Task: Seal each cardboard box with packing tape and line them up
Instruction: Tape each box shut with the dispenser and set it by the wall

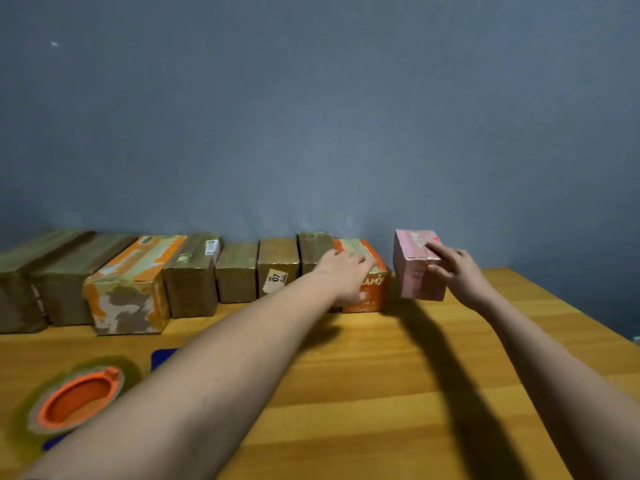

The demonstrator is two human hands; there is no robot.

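Note:
Several taped cardboard boxes stand in a row along the wall, from the brown box (20, 282) at far left to an orange box (372, 289) at the right end. My left hand (341, 271) rests on the orange box, fingers spread over its top. A pink box (417, 268) stands a small gap to the right of it, tilted slightly. My right hand (453, 271) grips the pink box at its near right corner, fingers on top and thumb on the side. A roll of packing tape (74, 398) with an orange core lies at the near left of the table.
The wooden table (398, 375) runs to an edge at the right. A blue flat object (161, 358) lies partly under my left forearm, next to the tape roll. A grey-blue wall (311, 116) stands right behind the boxes.

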